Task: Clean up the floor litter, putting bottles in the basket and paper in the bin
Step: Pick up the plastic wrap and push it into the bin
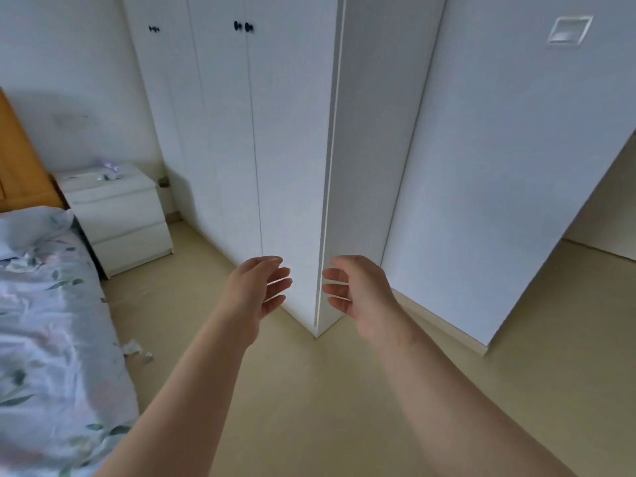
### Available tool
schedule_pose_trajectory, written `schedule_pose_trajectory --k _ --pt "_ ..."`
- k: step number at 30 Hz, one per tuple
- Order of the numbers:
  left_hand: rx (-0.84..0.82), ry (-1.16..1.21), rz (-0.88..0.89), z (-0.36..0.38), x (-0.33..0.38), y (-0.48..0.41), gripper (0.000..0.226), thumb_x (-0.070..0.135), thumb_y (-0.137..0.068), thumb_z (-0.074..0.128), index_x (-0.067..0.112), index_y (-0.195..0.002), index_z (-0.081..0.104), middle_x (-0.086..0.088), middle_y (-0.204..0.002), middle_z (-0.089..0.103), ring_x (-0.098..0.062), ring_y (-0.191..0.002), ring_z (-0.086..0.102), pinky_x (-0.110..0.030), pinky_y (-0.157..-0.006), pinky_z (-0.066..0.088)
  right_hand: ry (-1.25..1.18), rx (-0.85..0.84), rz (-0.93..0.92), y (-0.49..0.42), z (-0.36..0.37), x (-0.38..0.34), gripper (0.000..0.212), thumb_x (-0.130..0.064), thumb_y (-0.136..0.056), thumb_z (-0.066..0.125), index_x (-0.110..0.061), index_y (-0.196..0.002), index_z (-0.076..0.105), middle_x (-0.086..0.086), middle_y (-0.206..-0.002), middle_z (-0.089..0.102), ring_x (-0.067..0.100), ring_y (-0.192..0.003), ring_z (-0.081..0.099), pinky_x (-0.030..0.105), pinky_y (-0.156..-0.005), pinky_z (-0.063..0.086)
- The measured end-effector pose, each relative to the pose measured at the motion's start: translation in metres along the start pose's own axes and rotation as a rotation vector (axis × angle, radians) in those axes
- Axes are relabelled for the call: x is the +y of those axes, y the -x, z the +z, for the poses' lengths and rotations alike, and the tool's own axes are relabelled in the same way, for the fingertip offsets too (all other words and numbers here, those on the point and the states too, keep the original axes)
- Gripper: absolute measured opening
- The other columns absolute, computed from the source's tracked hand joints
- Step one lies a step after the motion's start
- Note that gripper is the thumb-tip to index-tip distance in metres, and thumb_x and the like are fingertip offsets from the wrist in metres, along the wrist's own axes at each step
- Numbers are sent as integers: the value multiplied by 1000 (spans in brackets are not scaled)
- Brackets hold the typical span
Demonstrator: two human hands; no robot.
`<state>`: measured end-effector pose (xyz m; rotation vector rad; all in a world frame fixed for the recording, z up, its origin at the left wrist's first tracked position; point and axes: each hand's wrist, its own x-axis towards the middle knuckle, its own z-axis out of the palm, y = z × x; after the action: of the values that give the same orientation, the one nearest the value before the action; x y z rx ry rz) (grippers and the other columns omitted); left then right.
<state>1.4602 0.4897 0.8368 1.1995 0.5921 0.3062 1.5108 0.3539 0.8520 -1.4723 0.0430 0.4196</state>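
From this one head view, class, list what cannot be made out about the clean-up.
No basket, bin or bottles show in the head view; any lie outside the frame or hidden.
The scraps on the floor beside the bed: small, blurred, probably crumpled paper.
The items on the nightstand: too blurred to name.
Anything under the bed: hidden by it.

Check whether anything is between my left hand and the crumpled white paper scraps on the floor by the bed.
Nothing visible does. The open left hand hovers, and only bare beige floor separates it from the crumpled white paper scraps beside the floral-quilted bed. No bin is in view.
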Motion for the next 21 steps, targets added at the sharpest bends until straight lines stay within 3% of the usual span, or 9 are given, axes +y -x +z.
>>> schedule_pose_trajectory --k 10,21 --pt "279 73 -48 -14 28 -168 12 15 -96 48 16 -93 60 -2 -86 63 -16 -80 62 -27 -70 48 89 -192 131 -188 86 -13 7 -16 -91 52 -15 -87 58 3 -82 63 18 -65 58 25 -60 46" --pt "638 153 -78 -182 54 -282 11 15 -95 50 16 -89 58 -2 -82 61 -15 -77 61 -27 -67 47 235 -503 284 -286 302 33 7 -16 -91 51 -18 -86 54 1 -80 61 14 -60 56 25 -57 44"
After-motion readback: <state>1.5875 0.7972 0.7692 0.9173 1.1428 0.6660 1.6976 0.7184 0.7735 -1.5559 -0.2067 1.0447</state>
